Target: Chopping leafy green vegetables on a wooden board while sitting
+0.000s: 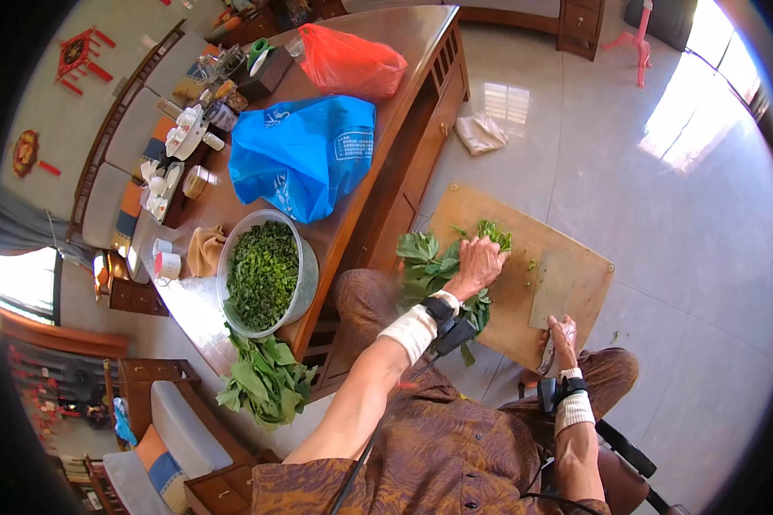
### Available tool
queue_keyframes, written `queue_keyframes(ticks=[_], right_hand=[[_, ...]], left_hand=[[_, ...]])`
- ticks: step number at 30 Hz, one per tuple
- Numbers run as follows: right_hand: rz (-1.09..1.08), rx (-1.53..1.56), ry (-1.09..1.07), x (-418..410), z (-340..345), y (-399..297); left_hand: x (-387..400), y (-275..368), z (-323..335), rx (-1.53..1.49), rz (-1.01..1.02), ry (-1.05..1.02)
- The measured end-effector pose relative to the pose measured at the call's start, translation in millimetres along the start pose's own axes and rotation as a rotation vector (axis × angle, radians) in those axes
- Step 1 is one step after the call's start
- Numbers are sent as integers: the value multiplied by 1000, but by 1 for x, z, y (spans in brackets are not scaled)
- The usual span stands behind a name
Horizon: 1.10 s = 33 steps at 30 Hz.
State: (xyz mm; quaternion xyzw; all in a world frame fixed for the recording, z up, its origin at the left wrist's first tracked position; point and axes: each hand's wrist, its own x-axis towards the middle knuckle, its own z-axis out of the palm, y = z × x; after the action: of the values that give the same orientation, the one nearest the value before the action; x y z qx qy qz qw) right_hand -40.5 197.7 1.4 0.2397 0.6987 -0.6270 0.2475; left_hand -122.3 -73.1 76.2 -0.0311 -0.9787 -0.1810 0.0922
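Observation:
My left hand [480, 267] is closed around a bunch of leafy greens [425, 261] on a wooden cutting board [489, 209]. Cut stems poke out beyond its fingers, and broad leaves hang over the board's near left edge. My right hand [562, 338] grips the handle of a cleaver [552, 286]. The wide blade lies over the right part of the board, apart from the bunch. A few small green bits [532, 265] are scattered between the blade and the greens.
On the wooden table [386, 135] to the left stand a plastic tub of chopped greens [264, 277], a blue bag [309, 154] and a red plastic bag [354, 61]. More leafy greens [267, 380] hang at the table's near corner. A crumpled cloth [481, 133] lies on the tiled floor.

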Motion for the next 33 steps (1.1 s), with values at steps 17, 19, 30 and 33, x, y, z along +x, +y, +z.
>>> queue_keyframes(ticks=[17, 19, 30, 33], right_hand=[[-73, -221, 179, -1, 16, -14], [-99, -216, 185, 3, 18, -14], [-90, -387, 94, 13, 18, -28], [-151, -507, 99, 19, 21, -23]], left_hand=[[-1, -1, 8, -502, 29, -384], [-7, 5, 36, -445, 62, -289], [-5, 9, 89, -305, -78, -315], [-7, 17, 94, -316, -103, -294]])
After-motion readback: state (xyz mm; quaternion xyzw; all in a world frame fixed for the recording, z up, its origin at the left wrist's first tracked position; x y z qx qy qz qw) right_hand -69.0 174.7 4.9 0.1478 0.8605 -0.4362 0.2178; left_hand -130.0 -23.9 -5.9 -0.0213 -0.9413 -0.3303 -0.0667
